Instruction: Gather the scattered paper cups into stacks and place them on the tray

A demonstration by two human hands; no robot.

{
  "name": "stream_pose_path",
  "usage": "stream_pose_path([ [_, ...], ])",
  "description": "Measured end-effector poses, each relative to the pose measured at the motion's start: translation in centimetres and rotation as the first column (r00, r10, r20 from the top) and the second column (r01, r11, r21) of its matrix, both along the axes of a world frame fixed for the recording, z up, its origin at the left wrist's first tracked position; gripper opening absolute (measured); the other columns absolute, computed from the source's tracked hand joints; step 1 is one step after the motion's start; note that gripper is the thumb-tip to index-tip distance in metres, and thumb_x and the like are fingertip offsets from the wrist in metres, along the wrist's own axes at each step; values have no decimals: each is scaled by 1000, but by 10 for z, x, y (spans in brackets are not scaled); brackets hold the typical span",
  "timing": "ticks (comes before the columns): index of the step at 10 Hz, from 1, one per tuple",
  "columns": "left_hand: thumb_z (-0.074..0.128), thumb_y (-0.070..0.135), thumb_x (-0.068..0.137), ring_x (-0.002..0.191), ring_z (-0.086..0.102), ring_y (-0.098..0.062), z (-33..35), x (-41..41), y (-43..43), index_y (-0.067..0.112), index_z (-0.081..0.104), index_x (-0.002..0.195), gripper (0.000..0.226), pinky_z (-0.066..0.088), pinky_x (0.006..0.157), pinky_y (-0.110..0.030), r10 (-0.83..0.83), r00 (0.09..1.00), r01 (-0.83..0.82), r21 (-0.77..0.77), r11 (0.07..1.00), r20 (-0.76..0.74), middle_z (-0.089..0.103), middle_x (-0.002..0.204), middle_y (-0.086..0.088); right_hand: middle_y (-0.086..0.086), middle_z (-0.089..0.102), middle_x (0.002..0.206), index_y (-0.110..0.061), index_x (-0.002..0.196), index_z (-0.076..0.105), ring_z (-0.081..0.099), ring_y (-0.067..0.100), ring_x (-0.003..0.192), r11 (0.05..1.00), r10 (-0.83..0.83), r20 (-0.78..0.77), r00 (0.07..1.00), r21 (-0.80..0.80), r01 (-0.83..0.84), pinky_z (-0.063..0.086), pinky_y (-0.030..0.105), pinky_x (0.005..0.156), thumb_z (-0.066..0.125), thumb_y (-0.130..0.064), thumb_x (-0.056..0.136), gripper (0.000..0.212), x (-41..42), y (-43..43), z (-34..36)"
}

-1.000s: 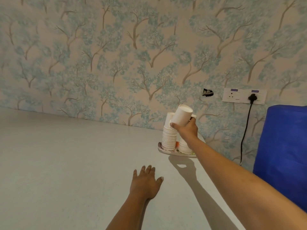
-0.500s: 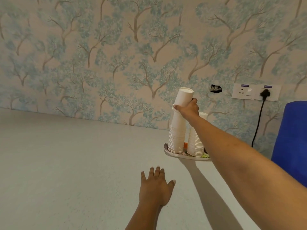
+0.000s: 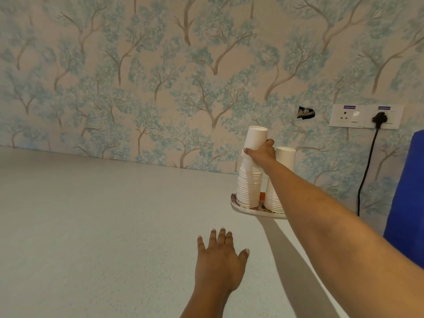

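Observation:
Two stacks of upturned white paper cups stand on a patterned tray at the far right of the pale table. My right hand grips a white paper cup, bottom up, on top of the left stack. The right stack stands just behind my forearm, which hides part of it. My left hand rests flat on the table, fingers straight, well in front of the tray and holding nothing.
A wall with tree-pattern paper runs close behind the tray. A socket plate with a black plug and hanging cord is at the right. A blue object stands at the right edge, beside the tray.
My right hand has brought the tilted cup upright and lowered it over the left stack. The left hand stays flat on the table.

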State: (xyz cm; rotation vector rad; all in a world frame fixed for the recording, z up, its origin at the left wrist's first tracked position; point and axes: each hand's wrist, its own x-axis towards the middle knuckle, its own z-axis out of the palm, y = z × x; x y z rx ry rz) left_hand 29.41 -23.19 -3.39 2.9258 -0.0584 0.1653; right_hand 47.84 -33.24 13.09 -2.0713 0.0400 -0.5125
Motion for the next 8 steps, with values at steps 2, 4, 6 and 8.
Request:
stream_pose_path([
  [2, 14, 55, 93, 145, -2, -22, 1, -1, 0, 17, 8, 147, 66, -4, 116, -50, 2, 1000, -2, -14, 1000, -2, 5, 157, -3, 22, 41, 138, -1, 132, 24, 44, 38, 125, 1000, 0, -78, 997, -20, -1, 38, 43, 102, 67, -27, 83, 71, 1, -2, -24],
  [4, 13, 55, 93, 145, -2, -21, 2, -1, 0, 18, 9, 147, 66, -4, 116, -49, 2, 1000, -2, -14, 1000, -2, 5, 157, -2, 21, 42, 138, 0, 131, 27, 44, 38, 125, 1000, 10, -54, 999, -7, -10, 39, 44, 101, 66, -28, 84, 67, -3, -4, -39],
  [6, 14, 55, 93, 145, -1, -20, 2, -1, 1, 18, 9, 147, 66, -3, 116, -48, -5, 1000, 5, -34, 999, -4, 6, 157, -1, 19, 45, 136, 0, 129, 30, 46, 37, 124, 1000, 16, -43, 999, -22, -17, 41, 44, 100, 69, -21, 81, 65, -13, -8, -42],
  [8, 15, 55, 93, 145, 0, -20, 2, -3, 2, 18, 10, 147, 65, -2, 116, -48, -12, 1000, 13, -68, 998, 22, 7, 157, -2, 20, 49, 131, -1, 129, 33, 49, 37, 119, 997, 29, -18, 999, -72, -30, 42, 42, 94, 64, -20, 85, 58, -36, -15, -54],
])
